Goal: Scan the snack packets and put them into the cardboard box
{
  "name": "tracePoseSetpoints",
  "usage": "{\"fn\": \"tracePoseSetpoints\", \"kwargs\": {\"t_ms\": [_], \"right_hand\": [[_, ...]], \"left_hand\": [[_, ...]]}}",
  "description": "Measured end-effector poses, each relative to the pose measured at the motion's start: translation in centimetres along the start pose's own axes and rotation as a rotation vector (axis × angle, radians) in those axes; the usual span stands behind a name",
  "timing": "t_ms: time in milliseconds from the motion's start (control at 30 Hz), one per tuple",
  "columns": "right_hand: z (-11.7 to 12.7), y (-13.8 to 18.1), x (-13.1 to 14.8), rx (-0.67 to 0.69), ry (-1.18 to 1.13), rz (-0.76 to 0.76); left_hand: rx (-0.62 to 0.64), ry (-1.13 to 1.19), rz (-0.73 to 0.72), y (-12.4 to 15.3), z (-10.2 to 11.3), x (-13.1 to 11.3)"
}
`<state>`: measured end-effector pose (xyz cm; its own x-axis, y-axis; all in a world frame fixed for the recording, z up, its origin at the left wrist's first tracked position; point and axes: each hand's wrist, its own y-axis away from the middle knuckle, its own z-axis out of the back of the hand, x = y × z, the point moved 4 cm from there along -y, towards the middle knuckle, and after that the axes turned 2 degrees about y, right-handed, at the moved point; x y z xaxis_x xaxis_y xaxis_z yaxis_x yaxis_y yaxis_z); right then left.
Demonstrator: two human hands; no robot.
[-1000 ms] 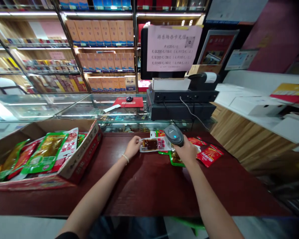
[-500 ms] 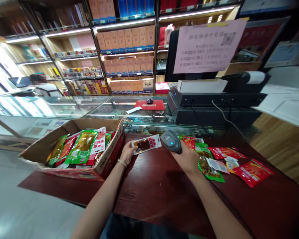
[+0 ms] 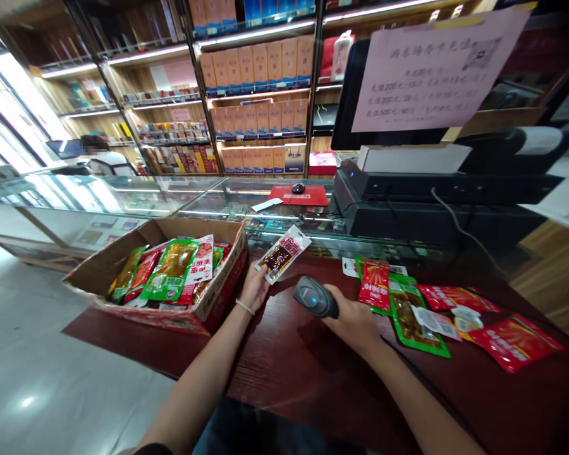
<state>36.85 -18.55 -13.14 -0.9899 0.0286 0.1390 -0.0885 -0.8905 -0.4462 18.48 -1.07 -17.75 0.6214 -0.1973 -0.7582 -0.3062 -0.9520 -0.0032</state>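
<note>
My left hand (image 3: 255, 285) pinches a small clear-and-white snack packet (image 3: 283, 254) with dark contents, lifted and tilted above the dark red table (image 3: 313, 373), beside the cardboard box (image 3: 220, 284). My right hand (image 3: 353, 319) is wrapped round a grey barcode scanner (image 3: 315, 297) with a blue light, its head pointing left toward the packet. Red and green snack packets (image 3: 408, 316) lie scattered on the table to the right of my right hand.
The open cardboard box holds several green and red packets. Behind the table stand a glass counter (image 3: 208, 196), a till with a monitor and pink notice (image 3: 431, 69), and a receipt printer (image 3: 516, 148). Shelves of boxes line the back; a person (image 3: 97, 155) sits far left.
My left hand has carried the snack packet left and upward, off the pile and toward the box. The scanner in my right hand has dropped lower and followed it. My head has turned left.
</note>
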Motion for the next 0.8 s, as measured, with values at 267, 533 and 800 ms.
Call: {"fn": "tracePoseSetpoints", "kwargs": {"t_ms": [267, 533, 800], "right_hand": [[0.1, 0.0, 0.2, 0.071, -0.049, 0.034], [0.4, 0.0, 0.1, 0.006, -0.056, 0.036], [1.1, -0.3, -0.7, -0.042, -0.12, -0.046]], "left_hand": [[0.057, -0.018, 0.004, -0.1, -1.0, 0.2], [-0.013, -0.193, -0.08, -0.2, -0.4, 0.2], [-0.145, -0.649, -0.377, 1.3, -1.5, -1.6]]}}
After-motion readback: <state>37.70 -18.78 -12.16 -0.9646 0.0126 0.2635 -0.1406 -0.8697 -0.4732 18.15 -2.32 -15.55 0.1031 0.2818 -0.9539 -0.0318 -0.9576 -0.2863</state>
